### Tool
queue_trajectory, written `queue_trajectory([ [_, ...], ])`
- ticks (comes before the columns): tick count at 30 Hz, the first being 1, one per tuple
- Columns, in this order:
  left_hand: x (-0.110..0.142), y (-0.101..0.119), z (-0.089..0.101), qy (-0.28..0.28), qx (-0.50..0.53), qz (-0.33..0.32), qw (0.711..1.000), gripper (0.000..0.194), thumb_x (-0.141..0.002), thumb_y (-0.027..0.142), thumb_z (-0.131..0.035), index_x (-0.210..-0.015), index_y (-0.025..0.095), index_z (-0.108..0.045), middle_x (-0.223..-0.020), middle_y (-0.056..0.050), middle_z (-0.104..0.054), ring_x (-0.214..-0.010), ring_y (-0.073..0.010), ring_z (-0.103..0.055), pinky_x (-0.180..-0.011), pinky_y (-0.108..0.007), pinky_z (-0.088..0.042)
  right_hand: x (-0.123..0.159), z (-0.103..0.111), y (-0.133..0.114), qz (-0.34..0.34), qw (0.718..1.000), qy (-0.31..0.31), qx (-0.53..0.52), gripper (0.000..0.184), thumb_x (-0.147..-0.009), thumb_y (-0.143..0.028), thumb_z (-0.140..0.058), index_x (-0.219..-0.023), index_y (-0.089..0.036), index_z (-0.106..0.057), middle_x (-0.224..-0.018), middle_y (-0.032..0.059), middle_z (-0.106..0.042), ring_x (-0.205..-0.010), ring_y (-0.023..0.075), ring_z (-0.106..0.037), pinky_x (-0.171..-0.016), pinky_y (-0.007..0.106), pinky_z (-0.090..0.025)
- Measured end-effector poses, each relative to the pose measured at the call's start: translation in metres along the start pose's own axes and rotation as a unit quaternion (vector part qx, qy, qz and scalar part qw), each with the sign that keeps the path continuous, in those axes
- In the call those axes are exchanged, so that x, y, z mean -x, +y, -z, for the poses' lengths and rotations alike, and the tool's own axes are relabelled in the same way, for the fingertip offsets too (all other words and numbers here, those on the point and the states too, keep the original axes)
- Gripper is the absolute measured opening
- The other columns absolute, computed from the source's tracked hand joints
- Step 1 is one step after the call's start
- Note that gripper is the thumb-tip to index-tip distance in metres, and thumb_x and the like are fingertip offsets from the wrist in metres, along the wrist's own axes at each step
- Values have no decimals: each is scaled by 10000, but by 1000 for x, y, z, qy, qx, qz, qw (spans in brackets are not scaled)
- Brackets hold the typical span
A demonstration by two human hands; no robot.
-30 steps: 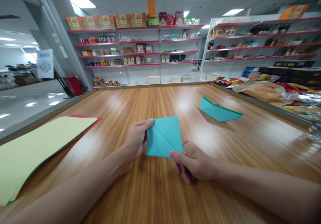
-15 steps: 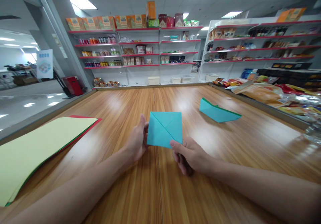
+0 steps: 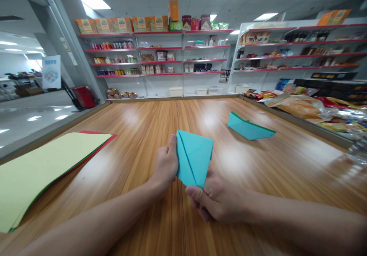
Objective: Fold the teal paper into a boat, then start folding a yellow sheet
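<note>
A folded blue paper (image 3: 195,156), with crease lines meeting on its face, is held tilted above the wooden table, its lower corner pointing toward me. My right hand (image 3: 216,196) pinches that bottom corner, thumb in front and fingers curled behind. Along the paper's left edge, my left hand (image 3: 166,162) is closed against it with the thumb pointing up; its fingertips are hidden behind the sheet. Farther off to the right, a folded blue paper boat (image 3: 250,129) with a green upper edge rests on the table.
A stack of coloured paper sheets (image 3: 51,168), pale yellow on top with green and red beneath, lies at the left. The wooden table (image 3: 143,118) has a raised border. Packaged snacks (image 3: 301,105) are piled beyond its right edge, and stocked shelves (image 3: 160,49) stand behind.
The folded paper has turned from nearly square-on to tilted, its lower corner swinging down toward me. My left hand has moved right and closed in on its edge; the right hand has dropped slightly.
</note>
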State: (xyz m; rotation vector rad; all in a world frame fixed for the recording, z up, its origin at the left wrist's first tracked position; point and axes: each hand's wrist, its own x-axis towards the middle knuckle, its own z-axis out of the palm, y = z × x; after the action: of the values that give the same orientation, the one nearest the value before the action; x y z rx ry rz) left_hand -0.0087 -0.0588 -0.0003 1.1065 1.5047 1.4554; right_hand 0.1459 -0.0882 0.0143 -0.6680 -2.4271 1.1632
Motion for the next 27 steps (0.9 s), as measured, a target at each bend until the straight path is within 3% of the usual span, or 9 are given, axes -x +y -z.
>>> queue_trajectory([
  [4, -6, -3, 5, 54, -19, -28, 998, 587, -782, 697, -449, -482, 223, -276, -421, 59, -260, -330, -77, -284, -299, -206, -190, -2, -2, 3, -88, 995, 55, -7, 648, -952, -572, -196, -574, -161, -524, -403, 6, -507, -363, 85, -482, -466, 196, -435],
  [7, -9, -4, 5, 58, -41, -49, 996, 589, -793, 694, -435, -484, 223, -263, -438, 56, -253, -357, -76, -274, -316, -207, -187, -3, -6, 2, -86, 994, 59, 11, 614, -969, -507, -213, -554, -163, -507, -388, -1, -482, -358, 85, -471, -454, 197, -411],
  [11, -4, -3, -2, -9, -36, -35, 999, 595, -779, 716, -428, -495, 222, -259, -466, 59, -238, -383, -70, -237, -328, -203, -176, -3, -6, 1, 93, 988, 80, 97, 503, -974, -362, -254, -558, -175, -467, -452, -6, -461, -420, 88, -436, -466, 213, -361],
  [14, 5, -1, -7, -62, -35, -37, 997, 599, -784, 719, -414, -495, 216, -264, -472, 60, -231, -397, -68, -235, -347, -202, -173, -1, -4, 3, 241, 943, 107, 201, 449, -954, -302, -307, -536, -183, -418, -496, -7, -419, -462, 101, -353, -454, 247, -286],
  [19, 18, 2, -11, -118, -33, -36, 992, 606, -802, 716, -383, -497, 216, -226, -467, 64, -210, -399, -62, -213, -359, -204, -151, 1, -3, 6, 320, 898, 64, 294, 438, -925, -279, -374, -497, -192, -371, -472, -29, -306, -465, 114, -242, -424, 267, -210],
  [21, 19, 2, -12, -129, -42, -35, 990, 614, -798, 721, -383, -487, 217, -219, -458, 65, -208, -393, -58, -207, -354, -203, -139, 2, -3, 6, 316, 901, 41, 295, 441, -920, -283, -385, -488, -194, -357, -461, -30, -298, -455, 110, -250, -422, 260, -222],
  [23, 16, 2, -10, -124, -33, -36, 991, 615, -792, 719, -400, -483, 216, -228, -453, 65, -215, -386, -56, -215, -346, -197, -144, 2, -3, 7, 285, 925, 26, 251, 456, -922, -322, -375, -485, -193, -357, -453, -24, -332, -439, 101, -285, -422, 245, -255],
  [26, 5, 2, -1, -49, 5, -39, 998, 604, -771, 712, -454, -496, 220, -236, -441, 73, -226, -356, -53, -226, -319, -188, -158, -1, -2, 14, 122, 991, -26, 43, 544, -949, -493, -262, -562, -173, -472, -460, -2, -456, -391, 86, -383, -408, 213, -337],
  [27, 0, 2, 3, -8, 11, -37, 999, 598, -764, 711, -466, -505, 224, -237, -432, 78, -226, -335, -54, -228, -303, -189, -157, -3, -1, 18, 43, 997, -41, -50, 612, -941, -573, -198, -623, -162, -521, -466, 3, -493, -365, 84, -406, -386, 204, -350],
])
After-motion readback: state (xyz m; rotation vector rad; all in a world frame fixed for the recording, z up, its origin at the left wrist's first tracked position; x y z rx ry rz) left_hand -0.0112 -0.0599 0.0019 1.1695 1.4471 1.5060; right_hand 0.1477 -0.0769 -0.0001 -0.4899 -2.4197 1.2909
